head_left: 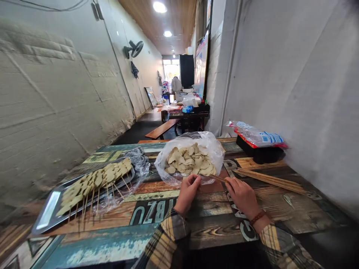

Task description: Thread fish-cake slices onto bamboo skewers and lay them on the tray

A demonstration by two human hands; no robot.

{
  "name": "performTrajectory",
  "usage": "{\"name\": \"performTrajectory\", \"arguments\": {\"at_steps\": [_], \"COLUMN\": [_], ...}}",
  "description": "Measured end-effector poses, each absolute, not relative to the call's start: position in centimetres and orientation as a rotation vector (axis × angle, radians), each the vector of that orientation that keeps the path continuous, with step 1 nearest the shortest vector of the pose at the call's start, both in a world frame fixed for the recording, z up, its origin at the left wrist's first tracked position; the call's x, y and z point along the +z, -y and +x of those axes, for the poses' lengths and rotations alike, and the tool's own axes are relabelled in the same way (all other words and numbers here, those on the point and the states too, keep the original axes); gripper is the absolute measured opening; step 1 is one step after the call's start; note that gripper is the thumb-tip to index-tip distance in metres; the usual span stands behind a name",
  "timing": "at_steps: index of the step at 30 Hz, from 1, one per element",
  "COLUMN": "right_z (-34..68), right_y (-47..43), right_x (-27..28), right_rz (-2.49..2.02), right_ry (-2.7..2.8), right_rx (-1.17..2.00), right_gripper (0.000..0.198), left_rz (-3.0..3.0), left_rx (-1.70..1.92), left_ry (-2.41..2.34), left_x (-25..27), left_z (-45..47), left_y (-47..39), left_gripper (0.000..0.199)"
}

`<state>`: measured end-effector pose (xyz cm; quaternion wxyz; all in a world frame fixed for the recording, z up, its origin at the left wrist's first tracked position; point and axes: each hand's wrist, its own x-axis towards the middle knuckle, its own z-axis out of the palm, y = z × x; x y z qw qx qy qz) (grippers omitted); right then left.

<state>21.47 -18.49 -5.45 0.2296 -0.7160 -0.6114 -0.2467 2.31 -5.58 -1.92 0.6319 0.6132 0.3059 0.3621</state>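
Observation:
A clear plastic bag (217, 149) lies spread in front of me with a heap of flat, pale slices (193, 160) in it. At its near edge my left hand (187, 194) has thumb and fingers pinched together; anything between them is hidden. My right hand (242, 196) grips a thin wooden skewer (218, 179), whose end points left toward the slices. On the left, a metal tray (47, 213) bears rows of skewered slices (95, 183), their bare stick ends hanging over its near side. A bundle of bare skewers (269, 181) rests to the right of my right hand.
The table (112, 239) has a patchwork wood print with letters. Crumpled plastic film (138, 160) lies by the tray. A black container (260, 152) with plastic packaging (258, 136) on it stands at the back right by the wall. A bench (161, 129) lies beyond the table.

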Motion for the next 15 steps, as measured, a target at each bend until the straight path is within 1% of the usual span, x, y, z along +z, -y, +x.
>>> {"name": "performTrajectory", "arguments": {"at_steps": [4, 9, 12, 15], "right_z": [20.0, 19.5, 19.6, 19.7], "right_y": [17.9, 17.7, 17.8, 17.9], "right_x": [-5.4, -5.7, -5.6, -5.4], "right_rz": [-1.923, -1.881, -1.872, -1.874], "right_ry": [1.763, 1.829, 1.861, 1.876], "right_rx": [-0.646, -0.634, -0.621, -0.606], "right_gripper": [0.026, 0.029, 0.030, 0.028], "left_rz": [1.410, 1.768, 2.037, 2.303], "left_rx": [0.873, 0.965, 0.982, 0.880], "left_ry": [-0.679, -0.729, -0.797, -0.843], "left_x": [-2.3, -3.0, -3.1, -2.9], "left_z": [2.5, 2.6, 2.2, 1.7], "left_y": [5.6, 5.6, 5.9, 6.4], "left_gripper": [0.027, 0.011, 0.012, 0.017]}}
